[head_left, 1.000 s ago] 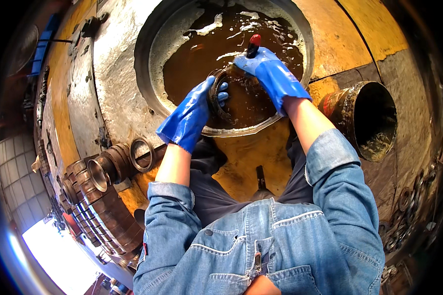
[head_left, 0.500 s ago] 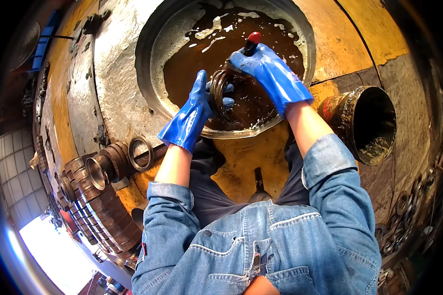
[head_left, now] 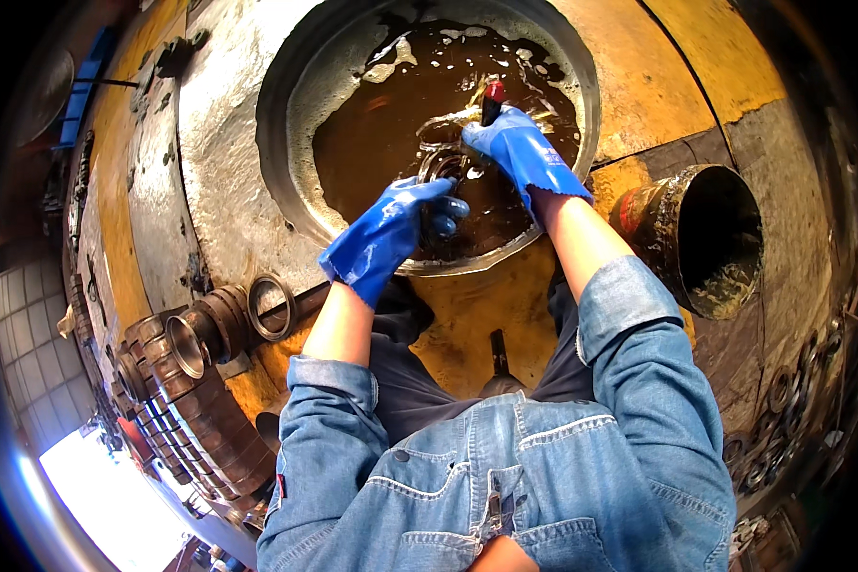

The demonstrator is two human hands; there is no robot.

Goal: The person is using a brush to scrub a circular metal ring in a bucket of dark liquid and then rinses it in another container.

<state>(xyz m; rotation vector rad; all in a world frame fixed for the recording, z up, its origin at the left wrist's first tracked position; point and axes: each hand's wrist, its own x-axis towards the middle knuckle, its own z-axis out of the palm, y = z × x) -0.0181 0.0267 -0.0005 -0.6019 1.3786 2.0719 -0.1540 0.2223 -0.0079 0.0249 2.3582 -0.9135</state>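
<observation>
My left hand (head_left: 391, 229), in a blue rubber glove, is closed round a dark metal ring (head_left: 442, 166), which dips low over the brown liquid (head_left: 362, 153). My right hand (head_left: 532, 153), gloved the same way, grips a brush by its black handle with a red end (head_left: 493, 92). The brush's working end is hidden below the glove and in the splashing liquid, close to the ring. Both hands are inside a large round metal basin (head_left: 278, 124), whose liquid carries pale foam along the edge.
Rusty rings (head_left: 272, 307) and a stack of ribbed metal parts (head_left: 205, 419) stand at my left. A grimy open cylinder (head_left: 720, 243) lies right of the basin. Further right is a pile of small rings (head_left: 782, 400). Worn yellow and grey plates (head_left: 648, 76) form the floor.
The ring has gone down toward the liquid, and my left fingers have curled further round it. My right hand has moved down with the brush, and the liquid there is now stirred up.
</observation>
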